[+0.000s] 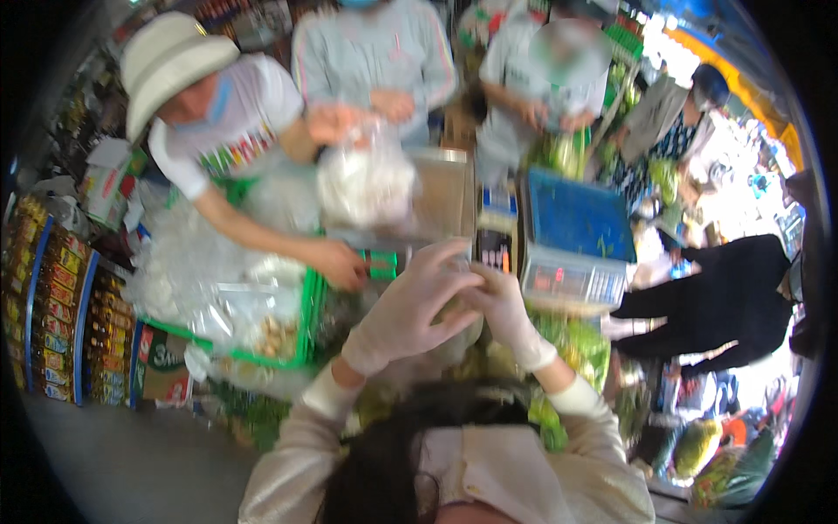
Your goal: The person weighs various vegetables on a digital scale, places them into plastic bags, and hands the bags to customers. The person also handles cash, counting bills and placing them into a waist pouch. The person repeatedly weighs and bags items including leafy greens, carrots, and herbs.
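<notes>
My left hand is in a thin whitish glove, its fingers curved and partly spread. In a matching glove, my right hand meets its fingertips over the stall. Something translucent, perhaps thin plastic, shows between and below my hands; blur hides whether either hand grips it. Beyond them stand a scale with a steel pan and, to the right, a scale with a blue tray and a lit display. Across from me, a person in a pale hat holds up a knotted plastic bag with whitish contents.
A green crate at left holds plastic bags and small pale-brown produce. The hatted person's other hand reaches close to my left hand. Leafy greens lie by my right forearm. Shelves of bottles stand far left. Several people stand around.
</notes>
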Demonstrator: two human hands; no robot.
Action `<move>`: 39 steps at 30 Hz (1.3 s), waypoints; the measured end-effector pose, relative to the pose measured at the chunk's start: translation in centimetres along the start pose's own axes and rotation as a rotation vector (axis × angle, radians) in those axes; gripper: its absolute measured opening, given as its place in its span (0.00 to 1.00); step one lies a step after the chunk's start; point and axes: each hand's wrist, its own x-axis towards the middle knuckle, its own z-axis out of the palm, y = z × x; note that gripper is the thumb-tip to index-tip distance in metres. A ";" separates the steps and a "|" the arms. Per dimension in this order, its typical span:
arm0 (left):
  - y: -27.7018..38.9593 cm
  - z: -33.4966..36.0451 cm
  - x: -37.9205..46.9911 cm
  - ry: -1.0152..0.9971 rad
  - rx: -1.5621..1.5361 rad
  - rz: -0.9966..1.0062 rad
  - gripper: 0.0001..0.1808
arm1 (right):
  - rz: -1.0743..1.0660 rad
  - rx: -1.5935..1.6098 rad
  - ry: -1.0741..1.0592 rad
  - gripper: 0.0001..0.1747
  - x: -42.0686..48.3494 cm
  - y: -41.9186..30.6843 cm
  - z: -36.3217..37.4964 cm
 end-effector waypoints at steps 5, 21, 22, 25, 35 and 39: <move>-1.0 -4.0 -3.6 0.744 -0.318 -0.630 0.09 | 0.056 0.117 0.075 0.18 3.4 -7.6 -2.3; -1.6 -1.8 -16.4 0.395 0.046 -0.794 0.02 | -0.467 -1.017 0.371 0.19 25.5 -11.5 -13.7; -2.0 -1.8 -16.9 0.369 0.114 -0.776 0.02 | -0.457 -1.037 0.366 0.18 26.3 -11.1 -13.9; -3.5 -2.3 -18.0 0.322 0.221 -0.730 0.02 | -0.454 -1.004 0.389 0.16 28.1 -10.1 -13.6; -7.6 -4.7 -19.8 0.310 0.289 -0.777 0.03 | -0.308 -0.946 0.382 0.20 30.7 -5.0 -10.9; -7.5 -4.8 -19.6 0.300 0.300 -0.717 0.03 | -0.414 -0.918 0.417 0.19 30.4 -5.2 -11.5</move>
